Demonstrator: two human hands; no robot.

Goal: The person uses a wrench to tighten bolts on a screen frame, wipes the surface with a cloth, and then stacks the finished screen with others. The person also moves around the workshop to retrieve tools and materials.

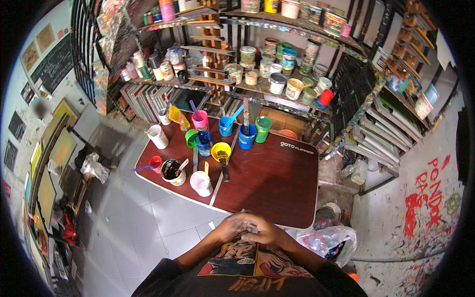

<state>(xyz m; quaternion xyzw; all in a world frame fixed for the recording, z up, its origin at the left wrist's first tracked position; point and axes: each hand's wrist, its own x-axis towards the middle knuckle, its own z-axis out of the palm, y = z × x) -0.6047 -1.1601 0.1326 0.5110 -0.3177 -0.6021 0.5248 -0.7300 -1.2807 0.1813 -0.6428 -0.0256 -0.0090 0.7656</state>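
Note:
My left hand (233,225) and my right hand (264,231) meet in front of my shirt, just off the near edge of the dark red folding table (277,178). Their fingers are folded against each other, and I see no tool in them. Nearest on the table stand a white cup with a yellow-handled tool (201,184), a tub of black paint (173,172) and a yellow cup (220,150) with a dark brush (224,166) across it. Farther back are a blue cup (247,137), a green cup (263,127), a pink cup (200,120) and several other paint pots.
Behind the table, shelves (267,89) carry many paint tubs and jars. Framed screens (376,128) are stacked at the right. A clear plastic bag (326,240) lies by the table's right near corner. Pale tiled floor (133,218) spreads to the left.

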